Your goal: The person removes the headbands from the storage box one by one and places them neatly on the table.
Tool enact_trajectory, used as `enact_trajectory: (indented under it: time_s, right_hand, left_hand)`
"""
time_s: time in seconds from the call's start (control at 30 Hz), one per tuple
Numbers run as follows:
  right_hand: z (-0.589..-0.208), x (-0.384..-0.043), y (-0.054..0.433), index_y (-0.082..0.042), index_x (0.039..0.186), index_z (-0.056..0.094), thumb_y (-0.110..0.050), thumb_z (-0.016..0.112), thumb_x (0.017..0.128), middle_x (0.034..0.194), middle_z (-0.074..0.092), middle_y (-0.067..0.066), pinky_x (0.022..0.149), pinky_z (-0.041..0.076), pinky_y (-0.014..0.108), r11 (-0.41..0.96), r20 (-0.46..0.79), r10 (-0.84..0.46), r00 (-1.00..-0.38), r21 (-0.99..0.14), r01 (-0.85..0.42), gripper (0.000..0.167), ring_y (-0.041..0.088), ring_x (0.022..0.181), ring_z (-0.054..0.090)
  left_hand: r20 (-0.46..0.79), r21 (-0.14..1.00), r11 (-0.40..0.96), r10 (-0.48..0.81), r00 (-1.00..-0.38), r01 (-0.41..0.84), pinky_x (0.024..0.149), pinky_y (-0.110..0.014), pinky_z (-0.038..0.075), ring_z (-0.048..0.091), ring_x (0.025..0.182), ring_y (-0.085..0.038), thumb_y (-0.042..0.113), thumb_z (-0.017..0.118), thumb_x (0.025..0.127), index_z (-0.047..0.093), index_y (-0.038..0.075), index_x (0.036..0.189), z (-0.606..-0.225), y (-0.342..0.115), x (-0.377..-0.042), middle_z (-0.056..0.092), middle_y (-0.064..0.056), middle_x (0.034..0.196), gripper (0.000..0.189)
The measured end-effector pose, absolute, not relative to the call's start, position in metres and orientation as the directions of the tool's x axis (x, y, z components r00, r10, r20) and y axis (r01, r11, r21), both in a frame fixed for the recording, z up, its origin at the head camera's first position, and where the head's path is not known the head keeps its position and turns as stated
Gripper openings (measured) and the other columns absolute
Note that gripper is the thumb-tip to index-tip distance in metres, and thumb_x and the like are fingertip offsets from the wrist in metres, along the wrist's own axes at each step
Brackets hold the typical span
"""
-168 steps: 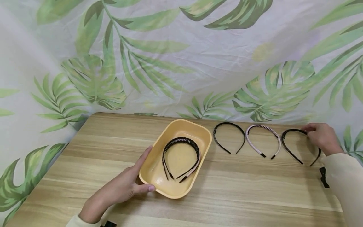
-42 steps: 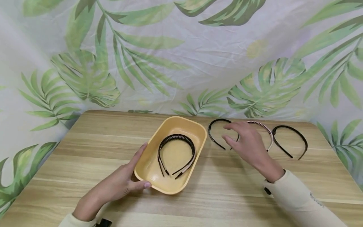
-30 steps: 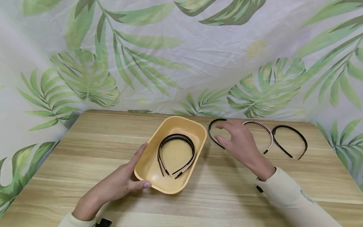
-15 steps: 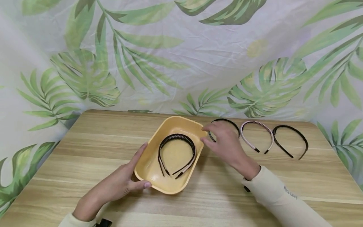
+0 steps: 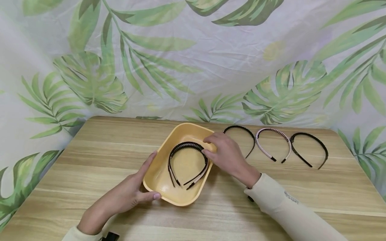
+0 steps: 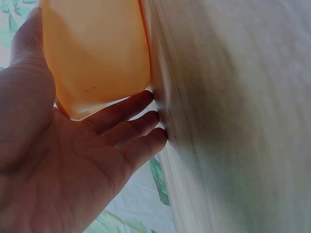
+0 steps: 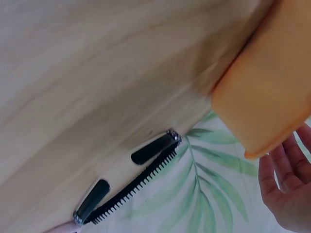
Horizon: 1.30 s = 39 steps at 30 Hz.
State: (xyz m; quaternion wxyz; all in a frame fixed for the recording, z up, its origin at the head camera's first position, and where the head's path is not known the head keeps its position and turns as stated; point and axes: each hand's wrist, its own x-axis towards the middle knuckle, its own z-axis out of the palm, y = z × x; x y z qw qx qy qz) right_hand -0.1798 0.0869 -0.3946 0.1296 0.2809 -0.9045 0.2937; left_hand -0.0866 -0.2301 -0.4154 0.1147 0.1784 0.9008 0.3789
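Note:
A yellow plastic basin (image 5: 161,184) stands on the table, tilted slightly clockwise. Inside it lie several stacked headbands (image 5: 188,144), black with some pale pink, their ends toward me. My left hand (image 5: 128,194) grips the basin's near left side, thumb over the rim; the left wrist view shows fingers (image 6: 138,148) spread beneath the basin's wall (image 6: 102,48). My right hand (image 5: 227,154) reaches over the right rim, thumb and index apart, fingertips right at the stack's upper right. Nothing shows between those fingers. In the right wrist view its fingers (image 7: 284,167) pass over the rim.
Right of the basin, three headbands lie in a row along the back: a black one (image 5: 251,135), a pink one (image 5: 273,129) and another black one (image 5: 318,140). A leaf-print cloth (image 5: 223,67) hangs behind the wooden table (image 5: 90,154).
My right hand has let go of the rightmost black headband on the table and moved left, past the other two, over the basin's rim. My left hand keeps its grip.

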Motion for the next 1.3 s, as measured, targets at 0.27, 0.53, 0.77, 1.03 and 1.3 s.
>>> enact_trajectory:
  time_s: [0.27,0.53,0.77,1.03,1.3]
  right_hand:
    - [-0.398,-0.185,0.077,-0.001,0.112,0.077,-0.015,0.083,0.089,0.117,0.076,0.013,0.098,0.057,0.049,0.677,0.352,-0.419,-0.837,-0.493,-0.547,0.027,0.033,0.113,0.069]
    - [-0.403,-0.194,0.071,-0.002,0.116,0.076,-0.016,0.079,0.094,0.12,0.076,0.013,0.089,0.059,0.044,0.7,0.278,-0.43,-0.859,-0.498,-0.512,0.027,0.029,0.105,0.071]
    - [-0.407,-0.201,0.066,0.0,0.116,0.075,-0.013,0.078,0.095,0.115,0.076,0.014,0.086,0.06,0.044,0.703,0.269,-0.435,-0.859,-0.494,-0.511,0.025,0.029,0.102,0.073]
    - [-0.411,-0.206,0.061,-0.001,0.11,0.076,-0.012,0.078,0.093,0.108,0.076,0.013,0.086,0.059,0.043,0.718,0.249,-0.429,-0.868,-0.488,-0.496,0.02,0.026,0.098,0.072]
    - [-0.411,-0.206,0.06,-0.002,0.105,0.078,-0.01,0.078,0.093,0.1,0.075,0.01,0.08,0.058,0.041,0.736,0.239,-0.441,-0.865,-0.455,-0.501,0.014,0.025,0.089,0.069]
  left_hand:
    - [-0.062,0.726,0.643,0.413,-0.908,0.243,0.115,-0.064,0.035,0.051,0.142,-0.038,0.048,0.08,0.089,-0.005,0.032,0.17,-0.416,-0.23,-0.086,0.033,-0.026,0.167,0.118]
    - [-0.064,0.731,0.639,0.414,-0.908,0.24,0.116,-0.065,0.033,0.049,0.144,-0.038,0.048,0.08,0.089,-0.005,0.032,0.17,-0.417,-0.23,-0.086,0.031,-0.025,0.168,0.118]
    - [-0.062,0.722,0.648,0.409,-0.91,0.242,0.115,-0.064,0.035,0.051,0.142,-0.037,0.049,0.08,0.089,-0.005,0.032,0.17,-0.418,-0.23,-0.086,0.033,-0.025,0.167,0.118]
    - [-0.066,0.723,0.649,0.405,-0.912,0.236,0.116,-0.064,0.034,0.051,0.141,-0.038,0.048,0.08,0.089,-0.004,0.03,0.17,-0.419,-0.23,-0.086,0.034,-0.027,0.166,0.119]
    - [-0.069,0.732,0.642,0.404,-0.912,0.229,0.117,-0.066,0.032,0.049,0.143,-0.041,0.046,0.081,0.088,-0.004,0.028,0.17,-0.419,-0.229,-0.086,0.031,-0.028,0.167,0.119]
